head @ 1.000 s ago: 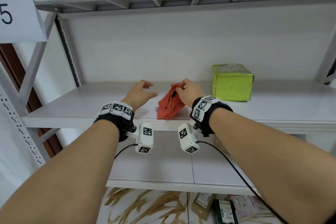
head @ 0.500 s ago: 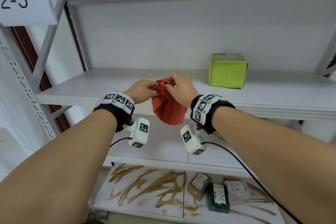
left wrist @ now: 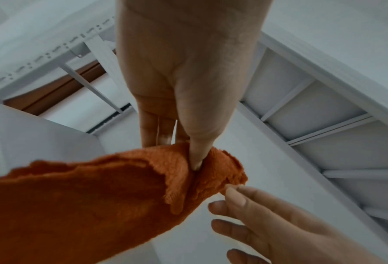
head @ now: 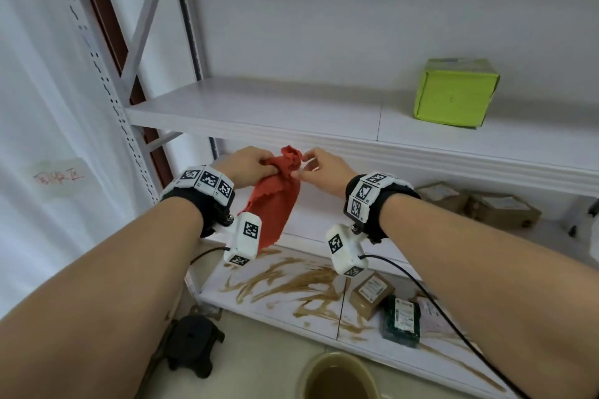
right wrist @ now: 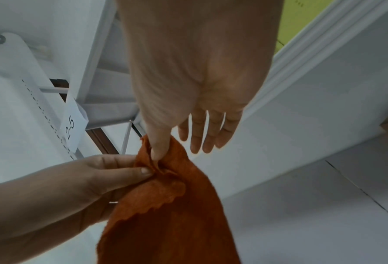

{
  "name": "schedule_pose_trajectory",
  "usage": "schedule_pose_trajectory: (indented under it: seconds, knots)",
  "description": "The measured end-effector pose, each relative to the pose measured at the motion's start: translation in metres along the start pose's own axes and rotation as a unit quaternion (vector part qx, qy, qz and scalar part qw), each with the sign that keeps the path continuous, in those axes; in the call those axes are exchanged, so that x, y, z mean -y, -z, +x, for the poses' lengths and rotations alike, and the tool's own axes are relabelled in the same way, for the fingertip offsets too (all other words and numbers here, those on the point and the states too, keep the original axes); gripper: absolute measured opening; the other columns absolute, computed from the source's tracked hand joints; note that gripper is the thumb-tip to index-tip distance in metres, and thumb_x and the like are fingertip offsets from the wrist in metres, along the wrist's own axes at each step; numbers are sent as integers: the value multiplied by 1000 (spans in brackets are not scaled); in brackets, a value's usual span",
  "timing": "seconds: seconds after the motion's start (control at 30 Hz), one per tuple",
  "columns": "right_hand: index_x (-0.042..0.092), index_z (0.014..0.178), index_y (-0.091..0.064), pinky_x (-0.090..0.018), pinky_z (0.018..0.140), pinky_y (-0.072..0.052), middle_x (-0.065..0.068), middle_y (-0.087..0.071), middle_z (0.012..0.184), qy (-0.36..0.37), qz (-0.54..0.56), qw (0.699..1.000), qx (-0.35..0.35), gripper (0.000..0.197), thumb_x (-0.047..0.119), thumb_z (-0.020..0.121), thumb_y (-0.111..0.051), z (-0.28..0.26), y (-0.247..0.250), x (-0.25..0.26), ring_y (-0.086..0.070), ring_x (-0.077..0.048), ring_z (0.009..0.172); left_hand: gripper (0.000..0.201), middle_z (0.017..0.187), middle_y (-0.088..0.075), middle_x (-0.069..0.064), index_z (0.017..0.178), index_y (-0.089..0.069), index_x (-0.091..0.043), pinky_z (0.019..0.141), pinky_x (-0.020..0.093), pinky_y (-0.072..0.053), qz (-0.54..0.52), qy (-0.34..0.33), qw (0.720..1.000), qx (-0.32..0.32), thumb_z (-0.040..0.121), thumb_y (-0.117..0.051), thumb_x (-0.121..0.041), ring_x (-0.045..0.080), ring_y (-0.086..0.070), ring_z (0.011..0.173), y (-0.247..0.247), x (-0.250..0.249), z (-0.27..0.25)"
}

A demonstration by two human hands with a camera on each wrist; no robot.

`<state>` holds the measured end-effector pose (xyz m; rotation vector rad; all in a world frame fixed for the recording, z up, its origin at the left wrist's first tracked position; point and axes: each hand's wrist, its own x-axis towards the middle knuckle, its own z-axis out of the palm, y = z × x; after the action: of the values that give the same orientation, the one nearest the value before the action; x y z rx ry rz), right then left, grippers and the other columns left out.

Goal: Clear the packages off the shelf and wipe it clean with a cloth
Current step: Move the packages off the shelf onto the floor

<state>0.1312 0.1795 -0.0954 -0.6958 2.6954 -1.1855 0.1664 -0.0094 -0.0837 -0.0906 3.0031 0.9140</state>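
Observation:
A red cloth hangs in the air below the front edge of the upper shelf. My left hand pinches its bunched top between thumb and fingers. Just right of it, my right hand touches the cloth with only the thumb; its other fingers are straight and off the cloth. A green box stands on the upper shelf, to the right. The bottom shelf is smeared with brown streaks and holds a brown package, a dark green package and a pink package.
Two cardboard boxes sit on the middle shelf at the right. A bucket of brownish water stands on the floor below me, with a black object to its left. A perforated rack post with a paper label rises at the left.
The cloth came off the upper shelf and down in front of it. My left hand took hold of its top, and my right hand's fingers opened off it. My view tilted downward.

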Motion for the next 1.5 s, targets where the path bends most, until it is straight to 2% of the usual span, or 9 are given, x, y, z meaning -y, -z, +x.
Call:
schedule_pose_trajectory:
  seconds: [0.1,0.23,0.43,0.6,0.7,0.93,1.1,1.33,1.5]
  knots:
    - [13,124,-51,-26,86,-42,-4,-62,118,-19,-25,999,44,51,38,83,-68,6,-18,3,-56,-17,101,27,87,-71,0,84,-67,-38,85,41,-55,30,42,999,2,66,-60,-57,25,-67,90,-1,30,2]
    - [6,124,-50,-13,63,-39,-10,-62,121,-21,-1,996,81,45,19,85,-68,17,-39,16,-54,-15,94,19,71,-67,-5,76,-65,-30,81,39,-57,13,48,999,19,67,-69,-46,22,-68,81,6,51,3]
    - [6,126,-52,-36,100,-45,-13,-62,121,-44,5,997,69,51,14,80,-72,47,-75,37,-59,-27,112,8,72,-61,-1,79,-64,-19,69,19,-53,-30,3,998,47,83,-69,-13,11,-58,68,27,71,12]
    - [12,136,-46,-25,96,-42,-10,-59,127,-40,58,996,46,59,2,82,-67,64,-95,61,-56,-23,116,35,73,-69,-10,80,-70,-36,88,35,-55,25,-13,997,67,52,-64,-57,14,-67,80,51,102,39]
    - [9,131,-51,-15,82,-38,-4,-60,117,-56,11,998,33,51,8,83,-68,77,-106,70,-55,-15,104,34,87,-71,-13,79,-68,-42,93,38,-51,55,-12,996,73,51,-58,-60,14,-67,92,62,111,46]
    - [1,112,-60,-40,97,-45,-18,-64,115,-92,-73,993,23,30,19,88,-61,97,-122,70,-58,-32,109,27,92,-69,-18,72,-61,-59,90,38,-52,83,-29,992,90,48,-54,-70,13,-66,91,57,140,82]
    - [1,107,-64,-35,87,-46,-18,-67,107,-84,-74,993,34,27,21,93,-54,104,-123,47,-61,-32,101,24,93,-64,0,108,-71,-12,84,21,-45,61,-51,993,84,84,-68,-15,13,-57,90,52,115,71]
    - [-4,99,-64,-38,85,-46,-22,-66,101,-74,-110,987,91,32,25,91,-55,118,-89,10,-62,-34,97,24,100,-68,1,108,-70,-17,78,16,-38,87,-34,994,57,84,-66,-14,8,-54,88,24,78,97]
    - [7,109,-64,-31,89,-43,-12,-65,113,-58,-122,984,115,27,25,89,-60,122,-54,-28,-59,-27,107,21,97,-68,0,106,-69,-17,52,1,-35,83,-5,996,38,88,-60,-14,6,-55,83,0,45,116]
